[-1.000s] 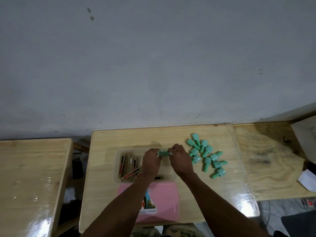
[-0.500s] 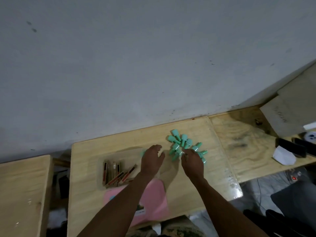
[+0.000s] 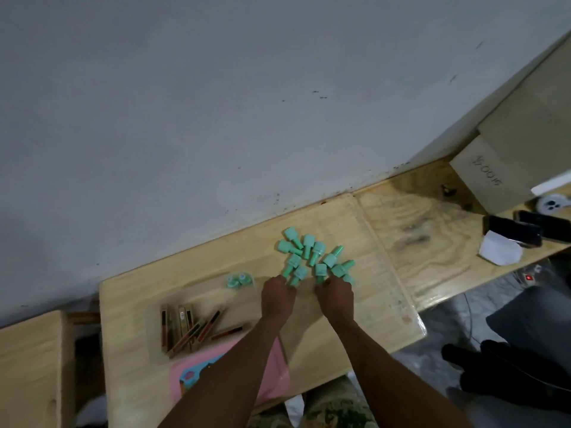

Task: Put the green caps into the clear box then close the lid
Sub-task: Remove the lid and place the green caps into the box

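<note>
Several green caps [image 3: 312,254] lie in a loose pile on the wooden table [image 3: 364,316], right of the clear box [image 3: 222,299]. Two green caps [image 3: 238,280] sit in the box's far right corner. The box's left half holds several slim sticks [image 3: 185,325]. Its pink lid [image 3: 222,350] lies flat in front of it, partly under my left forearm. My left hand [image 3: 278,296] has curled fingers pinching the near end of a cap at the pile's near edge. My right hand [image 3: 335,296] pinches another cap beside it.
A grey wall runs along the table's far edge. Another wooden table [image 3: 31,366] stands at the left. On the right table lie dark phones [image 3: 525,230], a white paper [image 3: 500,251] and a cardboard box [image 3: 494,180]. Dark items lie on the floor at right.
Both hands left the box, where green caps now lie, and moved right to the pile. Their fingers have curled onto caps at its near edge. My view has swung right.
</note>
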